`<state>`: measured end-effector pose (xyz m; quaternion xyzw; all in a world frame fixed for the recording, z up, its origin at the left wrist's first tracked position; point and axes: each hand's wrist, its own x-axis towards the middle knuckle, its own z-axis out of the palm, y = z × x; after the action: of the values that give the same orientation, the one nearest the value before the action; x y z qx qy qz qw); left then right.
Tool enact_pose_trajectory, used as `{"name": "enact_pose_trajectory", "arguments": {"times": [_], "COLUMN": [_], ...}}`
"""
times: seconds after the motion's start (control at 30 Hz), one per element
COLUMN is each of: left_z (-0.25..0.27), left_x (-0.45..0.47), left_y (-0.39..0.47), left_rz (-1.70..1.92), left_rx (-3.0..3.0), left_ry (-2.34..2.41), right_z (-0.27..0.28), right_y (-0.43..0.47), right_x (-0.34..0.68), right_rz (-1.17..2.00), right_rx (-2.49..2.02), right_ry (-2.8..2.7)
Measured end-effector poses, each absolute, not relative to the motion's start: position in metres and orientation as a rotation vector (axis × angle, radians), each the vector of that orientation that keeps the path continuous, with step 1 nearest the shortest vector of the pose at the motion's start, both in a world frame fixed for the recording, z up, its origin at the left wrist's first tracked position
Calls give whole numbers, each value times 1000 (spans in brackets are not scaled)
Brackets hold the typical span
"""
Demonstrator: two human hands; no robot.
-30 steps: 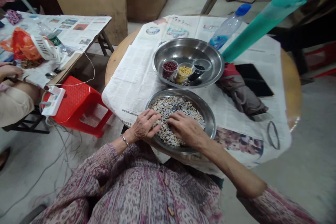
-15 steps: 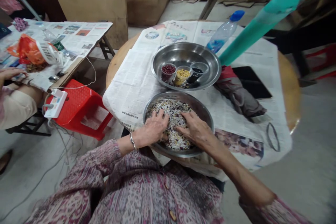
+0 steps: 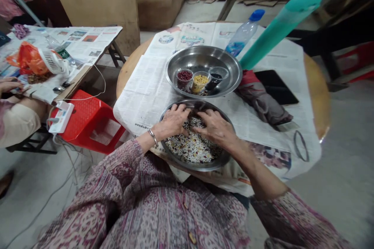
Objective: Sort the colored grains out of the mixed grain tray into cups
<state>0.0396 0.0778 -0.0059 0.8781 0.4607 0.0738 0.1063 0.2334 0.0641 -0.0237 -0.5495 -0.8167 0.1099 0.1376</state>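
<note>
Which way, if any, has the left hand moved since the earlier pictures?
Yes: the left hand has moved farther from the body, toward the far side of the grain bowl.

Round wooden table [image 3: 318, 93], centre to right, spread with newspaper [image 3: 136, 89]. On the paper: upper steel bowl [image 3: 201, 58] and lower steel bowl [image 3: 225, 158], mid-frame; blue-capped bottle [image 3: 244, 34], upper right of centre; grey-and-red cloth bundle [image 3: 264, 102], flat black slab [image 3: 276, 85] and dark loop [image 3: 295, 146], right of frame.

Left hand [image 3: 173, 120] and right hand [image 3: 218, 128] hide part of the grains [image 3: 193, 148]; can't tell how deep they reach. Co-worker [image 3: 20, 123] cut off by left edge. Newspaper [image 3: 143, 85] small print unreadable. Right sleeve [image 3: 300, 216] cut off at bottom.
</note>
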Motion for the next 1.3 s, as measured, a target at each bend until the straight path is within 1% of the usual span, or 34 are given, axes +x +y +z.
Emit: {"name": "enact_pose_trajectory", "arguments": {"times": [0.07,0.17,0.37,0.57,0.67,0.77,0.87,0.93,1.03,1.17,1.3], "left_z": [-8,-11,-2,11,11,8,4,2,-1,-10,-19], "left_x": [45,52,43,26,29,36,39,38,37,47,57], "left_y": [78,77,46,-3,-4,12,32,41,45,48,61], "left_rz": [157,148,119,57,3,27,103,145,120,131,209], "left_rx": [2553,2505,2493,2563,2630,2685,2692,2613,2464,2405,2388], "left_ry": [1375,1292,1083,883,888,1000,1290,1490,1581,1423,1380], "right_z": [-28,-29,-12,-8,-14,-20,-27,-32,-41,-44,-35], "right_y": [64,63,34,-8,-5,10,23,27,31,43,56], "right_x": [232,227,232,247,246,244,246,248,245,228,218], "right_rz": [350,481,726,629,514,338,150,107,163,302,516], "right_rx": [-1572,-1508,-1228,-1077,-1165,-1328,-1522,-1597,-1611,-1558,-1670], "right_ry": [-2392,-2387,-2463,-2675,-2708,-2611,-2423,-2325,-2294,-2285,-2235]}}
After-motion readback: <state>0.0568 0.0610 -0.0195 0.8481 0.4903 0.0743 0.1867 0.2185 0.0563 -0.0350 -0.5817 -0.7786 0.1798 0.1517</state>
